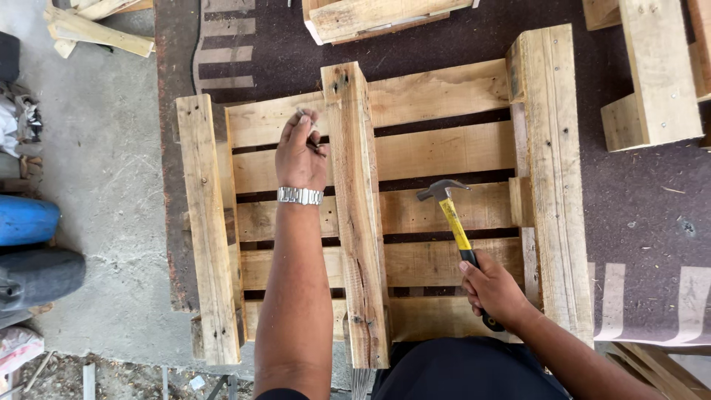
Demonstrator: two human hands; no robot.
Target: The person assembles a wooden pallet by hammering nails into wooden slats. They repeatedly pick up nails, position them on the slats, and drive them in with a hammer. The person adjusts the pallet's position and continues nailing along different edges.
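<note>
Head view looked straight down on a wooden pallet point(437, 159) lying flat on a dark carpet point(637, 200), with bare concrete floor point(111, 222) along its left side. At the far left edge sat a blue drum point(26, 220) and a dark rounded object below it, well apart from the work.

Moving right, the left hand point(300, 152) reached forward with a straight forearm, a metal wristwatch point(300, 195) on the wrist. Its fingers were pinched shut on what looked like a few nails point(312, 141), held just beside the pallet's raised middle beam point(357, 215); the nails were small and partly hidden, so their count could not be told. The pinch probably kept them upright and close to the wood.

Further right, the right hand point(490, 290) was wrapped tightly around the black grip of a claw hammer point(453, 218) with a yellow handle. The hammer's steel head hung above the slats to the right of the middle beam, angled up and away from the body, held low on the handle, likely for swing leverage.

More pallet pieces point(655, 74) lay at the upper right.
</note>
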